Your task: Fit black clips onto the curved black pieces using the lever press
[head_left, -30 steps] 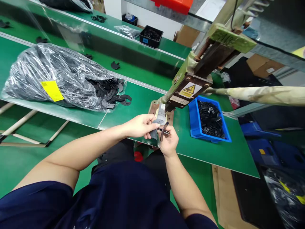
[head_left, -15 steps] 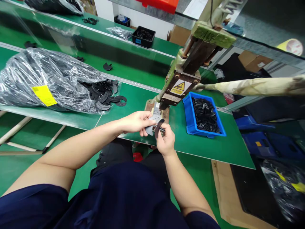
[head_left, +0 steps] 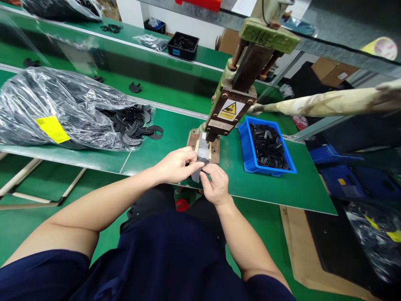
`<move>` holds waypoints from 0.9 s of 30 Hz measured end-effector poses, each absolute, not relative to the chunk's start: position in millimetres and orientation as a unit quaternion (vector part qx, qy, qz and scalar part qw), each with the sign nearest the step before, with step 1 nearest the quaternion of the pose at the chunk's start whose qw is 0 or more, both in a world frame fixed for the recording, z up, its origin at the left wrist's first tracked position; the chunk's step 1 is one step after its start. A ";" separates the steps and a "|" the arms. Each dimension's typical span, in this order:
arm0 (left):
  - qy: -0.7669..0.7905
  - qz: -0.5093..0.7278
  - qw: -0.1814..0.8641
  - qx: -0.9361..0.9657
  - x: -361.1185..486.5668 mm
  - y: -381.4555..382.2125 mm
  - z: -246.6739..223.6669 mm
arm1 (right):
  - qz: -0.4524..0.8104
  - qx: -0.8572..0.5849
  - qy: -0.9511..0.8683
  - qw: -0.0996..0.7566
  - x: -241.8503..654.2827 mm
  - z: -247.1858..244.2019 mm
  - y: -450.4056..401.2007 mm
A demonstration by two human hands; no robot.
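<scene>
In front of the hand press, my left hand pinches dark grey crescent-shaped plastic piece between thumb and fingers. My right hand has its fingertips closed at the right edge of the pieces, meeting my left thumb. A second dark curved piece seems to lie across the first, but my fingers cover much of both. Just beyond my hands, under the ram, is the press's light-coloured fixture.
To the right of the press stands a blue bin of small black parts. A clear plastic bag spills black crescent pieces on the left. The press's long handle reaches rightward. A black bin stands on the far ledge.
My right hand has brought its curved dark piece against the piece in my left hand. The upright curve and shiny bit seen between my hands are now hidden. The view has shifted slightly.
</scene>
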State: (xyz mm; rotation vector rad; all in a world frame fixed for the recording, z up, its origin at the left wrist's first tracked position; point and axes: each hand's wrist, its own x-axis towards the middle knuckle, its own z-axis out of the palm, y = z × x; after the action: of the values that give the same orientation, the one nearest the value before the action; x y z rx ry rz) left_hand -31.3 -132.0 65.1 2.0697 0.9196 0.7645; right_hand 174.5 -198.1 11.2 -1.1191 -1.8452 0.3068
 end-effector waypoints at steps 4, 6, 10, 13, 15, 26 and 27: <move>0.386 0.331 0.477 0.717 -31.2 -131.3 53.9 | 0.121 -0.457 -0.746 0.470 174.5 9.7 -200.6; 0.363 0.291 0.585 0.665 -33.9 -130.9 49.7 | 0.124 -0.458 -0.747 0.465 175.5 8.8 -200.1; 0.354 0.252 0.683 0.587 -44.7 -112.6 34.2 | 0.125 -0.488 -0.738 0.449 190.3 0.4 -196.9; 0.440 0.357 0.671 0.478 -53.1 -75.8 12.5 | 0.097 -0.550 -0.688 0.462 216.0 -16.1 -195.7; 0.502 0.384 0.669 0.391 -54.2 -42.7 -3.1 | 0.076 -0.585 -0.657 0.470 234.2 -30.0 -196.3; 0.573 0.442 0.581 0.373 -6.8 141.1 -12.3 | 0.047 -0.623 -0.635 0.454 253.9 -58.0 -200.7; 0.573 0.441 0.571 0.389 -5.9 143.4 -17.1 | 0.046 -0.625 -0.633 0.454 254.4 -58.2 -200.7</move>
State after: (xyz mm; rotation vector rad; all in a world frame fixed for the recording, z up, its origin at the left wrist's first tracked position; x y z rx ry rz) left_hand -5.9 143.4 -17.1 0.9128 1.3433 1.0351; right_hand 254.4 -200.7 -58.2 -1.5425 -1.5634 0.1130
